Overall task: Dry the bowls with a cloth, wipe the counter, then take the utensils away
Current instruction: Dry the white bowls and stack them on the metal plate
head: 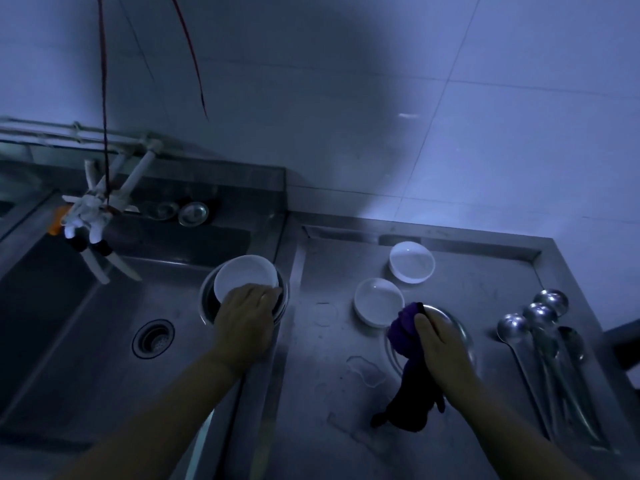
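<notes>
A: Right hand (438, 344) grips purple cloth (407, 332), bunched, tail hanging to the desk (329, 393); knuckles over a steel plate (460, 327). Left hand (244, 315) holds the near rim of a white bowl (246, 275), fingers curled over it, bowl tilted in a steel basin (282, 306) at the sink (86, 323) edge.

B: Handling?

A: Judged: bowl ceramic, wet, slippery, breakable; take by rim, thumb inside. Cloth soft, limp. Ladles (540, 327) right, long, light; take by handles.

B: Farther back?

A: Two white bowls (379, 299) (412, 261) on desk, water puddles near. No legible writing or brands.
</notes>
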